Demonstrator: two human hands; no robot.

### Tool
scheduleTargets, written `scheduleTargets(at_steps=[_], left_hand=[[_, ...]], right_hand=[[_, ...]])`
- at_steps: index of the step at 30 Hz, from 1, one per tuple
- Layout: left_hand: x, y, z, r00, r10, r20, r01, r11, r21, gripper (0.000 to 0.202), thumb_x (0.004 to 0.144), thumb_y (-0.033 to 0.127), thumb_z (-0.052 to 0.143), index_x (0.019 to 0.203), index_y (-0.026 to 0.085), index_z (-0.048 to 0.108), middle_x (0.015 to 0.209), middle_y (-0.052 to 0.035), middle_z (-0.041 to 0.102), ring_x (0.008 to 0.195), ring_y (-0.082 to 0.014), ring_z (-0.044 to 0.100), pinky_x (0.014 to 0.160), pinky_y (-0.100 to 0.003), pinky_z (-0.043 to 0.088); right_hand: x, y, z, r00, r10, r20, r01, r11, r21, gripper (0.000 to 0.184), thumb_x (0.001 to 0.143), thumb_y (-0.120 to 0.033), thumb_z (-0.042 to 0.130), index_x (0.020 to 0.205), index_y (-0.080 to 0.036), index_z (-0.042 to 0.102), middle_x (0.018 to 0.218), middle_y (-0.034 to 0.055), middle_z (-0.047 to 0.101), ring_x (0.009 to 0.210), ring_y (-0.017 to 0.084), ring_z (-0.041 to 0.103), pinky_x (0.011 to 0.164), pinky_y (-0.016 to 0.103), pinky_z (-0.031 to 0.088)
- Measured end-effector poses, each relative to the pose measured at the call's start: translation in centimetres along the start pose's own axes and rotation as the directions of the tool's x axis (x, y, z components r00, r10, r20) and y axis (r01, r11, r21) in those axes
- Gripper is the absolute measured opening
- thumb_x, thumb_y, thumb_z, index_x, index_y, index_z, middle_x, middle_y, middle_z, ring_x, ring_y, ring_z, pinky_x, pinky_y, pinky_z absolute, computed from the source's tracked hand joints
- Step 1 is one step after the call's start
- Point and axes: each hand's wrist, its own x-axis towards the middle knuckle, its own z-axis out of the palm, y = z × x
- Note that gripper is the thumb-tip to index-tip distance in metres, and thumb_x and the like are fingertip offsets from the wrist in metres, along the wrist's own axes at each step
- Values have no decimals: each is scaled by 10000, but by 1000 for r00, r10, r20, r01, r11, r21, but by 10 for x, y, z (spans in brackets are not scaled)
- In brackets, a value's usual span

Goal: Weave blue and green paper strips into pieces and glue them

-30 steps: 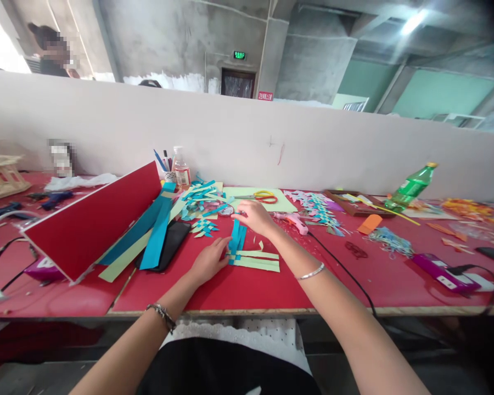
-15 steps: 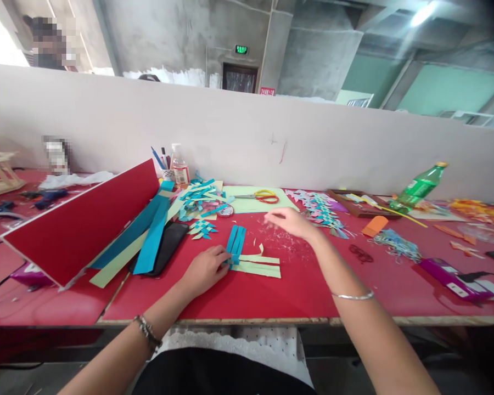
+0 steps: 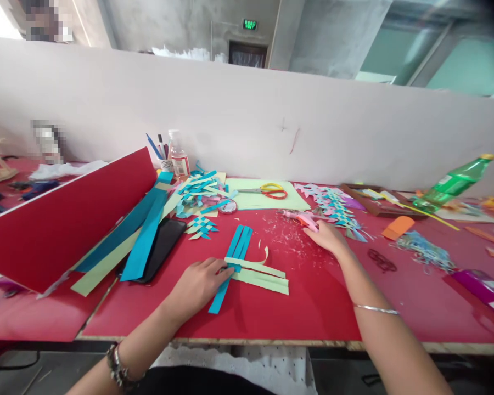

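My left hand (image 3: pixel 200 282) rests on the red table (image 3: pixel 313 307), fingers pressed on the crossing of blue paper strips (image 3: pixel 235 258) and pale green paper strips (image 3: pixel 263 274). My right hand (image 3: pixel 328 237) lies further right, fingers curled around the pink glue gun (image 3: pixel 302 218). A small woven blue and green piece (image 3: pixel 201 226) lies just beyond the strips. Red and yellow scissors (image 3: pixel 267 191) sit on a pale green sheet (image 3: pixel 255 202).
A red board (image 3: pixel 57 225) leans at the left over long blue and green strips (image 3: pixel 142 230) and a black phone (image 3: pixel 160 247). A cup of pens (image 3: pixel 164 159), a small bottle (image 3: pixel 179 159), a green bottle (image 3: pixel 453 184), paper scraps and a white partition wall (image 3: pixel 271 126) stand behind.
My right hand left the strips, swept right and came down on the glue gun. My left hand stayed on the strips. The camera tilted down and shifted.
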Motion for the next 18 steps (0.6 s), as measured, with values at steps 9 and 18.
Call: scheduleTargets(at_steps=[9, 18], left_hand=[[0, -7, 8, 996, -18, -91, 8, 994, -107, 295, 836, 218, 382, 1057, 305, 556, 1137, -43, 483, 1009, -188, 481, 821, -297, 429], [-1, -3, 9, 993, -96, -64, 82, 979, -186, 281, 854, 254, 336, 993, 277, 579, 1164, -53, 427, 991, -173, 499, 804, -273, 437]], right_hand=[[0, 2, -2, 990, 53, -134, -31, 987, 157, 363, 813, -290, 325, 1110, -122, 449, 905, 128, 611, 760, 208, 578, 565, 251, 363], [-24, -26, -6, 973, -101, -206, 181, 892, 415, 384, 776, -377, 390, 1074, -165, 505, 968, 100, 600, 891, 218, 548, 720, 284, 400]])
